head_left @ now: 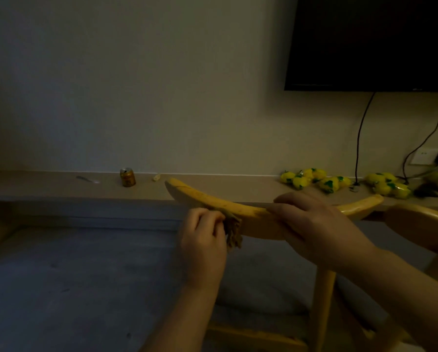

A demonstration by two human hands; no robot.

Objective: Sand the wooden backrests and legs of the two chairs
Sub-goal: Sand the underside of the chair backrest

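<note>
Head camera, dim room. A curved wooden chair backrest (258, 212) runs left to right across the middle of the view, its ends sweeping up, in front of a long wall shelf (47, 185). The wood is pale yellow with small dark specks along its top edge. The left hand (204, 240), knuckles toward the camera, pinches a crumpled brown piece of sandpaper (233, 229) against the backrest's left half. The right hand (317, 224) lies palm down over the rail's middle, fingers curled round it. A second backrest (421, 222) stands at the right. On the shelf are a can (128, 177) and yellow packets (314, 177).
</note>
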